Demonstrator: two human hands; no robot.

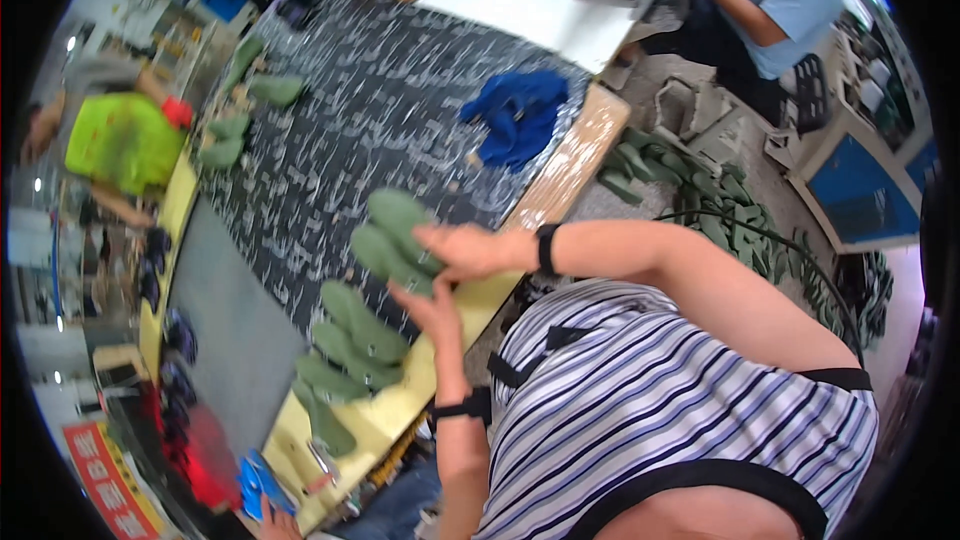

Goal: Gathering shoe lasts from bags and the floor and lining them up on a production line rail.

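My right hand [470, 250] holds a pair of green shoe insoles at their near ends, above the edge of a long table. One insole [392, 210] lies beyond and beside the other insole [378, 252]. From below, my left hand [432, 312] reaches the same ends, its fingers against the nearer insole; part of its grip is hidden. Just left of my hands, a row of several green insoles [352, 352] lies overlapping on the table's yellow edge [377, 430]. Some blur softens the fingers.
A dark patterned sheet [340, 110] covers the table, with a blue cloth [518, 118] and more green insoles [275, 90] on it. Piled insoles [735, 215] lie on the floor at right. A co-worker in yellow-green [125, 140] stands at left; another in blue [785, 5] sits far right.
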